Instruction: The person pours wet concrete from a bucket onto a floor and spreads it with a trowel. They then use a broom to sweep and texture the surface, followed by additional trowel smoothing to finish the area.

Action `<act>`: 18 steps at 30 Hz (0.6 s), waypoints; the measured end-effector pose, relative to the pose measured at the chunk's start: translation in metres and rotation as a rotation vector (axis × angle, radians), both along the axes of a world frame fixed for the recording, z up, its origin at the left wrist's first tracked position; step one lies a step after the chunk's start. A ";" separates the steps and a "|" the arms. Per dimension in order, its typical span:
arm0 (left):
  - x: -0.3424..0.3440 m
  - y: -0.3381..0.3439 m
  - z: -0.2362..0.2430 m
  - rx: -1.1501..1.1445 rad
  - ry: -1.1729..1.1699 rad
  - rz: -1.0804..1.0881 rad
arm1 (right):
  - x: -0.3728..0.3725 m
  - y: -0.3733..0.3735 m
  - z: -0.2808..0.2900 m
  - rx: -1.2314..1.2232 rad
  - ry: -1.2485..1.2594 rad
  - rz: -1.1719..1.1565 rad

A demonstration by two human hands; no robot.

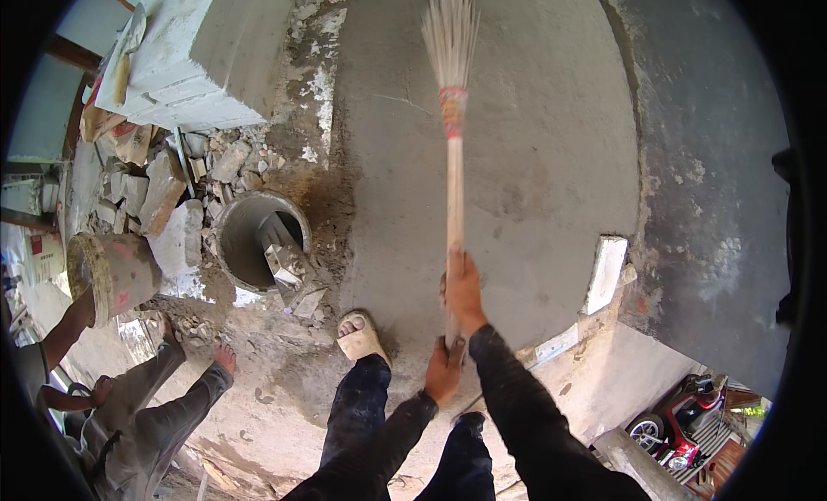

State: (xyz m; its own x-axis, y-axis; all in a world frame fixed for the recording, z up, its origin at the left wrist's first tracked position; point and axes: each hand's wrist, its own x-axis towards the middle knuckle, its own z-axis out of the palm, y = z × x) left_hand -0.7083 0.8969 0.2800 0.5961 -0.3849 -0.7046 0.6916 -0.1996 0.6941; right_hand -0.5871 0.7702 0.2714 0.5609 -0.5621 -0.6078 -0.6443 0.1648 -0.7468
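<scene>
A long-handled broom [456,182] stretches straight ahead of me, its pale bristles fanned out and slightly blurred at the top of the view. Red and yellow binding wraps the neck of its wooden handle. My right hand [465,294] grips the handle partway down. Closer to me, my left hand [443,372] is closed round the lower end. Beneath the bristles lies smooth grey cement [517,191], with darker damp patches. My sandalled foot stands at its near left edge.
Left of the cement are a round pipe opening [226,234] with a block in it, broken rubble [164,191] and white blocks [215,62] carrying a trowel [126,53]. A barefoot co-worker holds a bucket [121,273]. A white block [605,274] borders the right; a red vehicle [680,428] stands beyond.
</scene>
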 end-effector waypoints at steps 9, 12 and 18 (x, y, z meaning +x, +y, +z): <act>0.063 0.168 0.075 0.277 -0.463 -0.398 | 0.066 -0.074 -0.113 -0.139 0.239 0.058; 0.036 0.234 0.105 0.628 -0.568 -0.553 | 0.001 -0.035 -0.139 -0.478 0.246 0.119; -0.014 0.255 0.125 0.689 -0.622 -0.638 | -0.120 0.006 -0.151 -0.259 0.359 0.195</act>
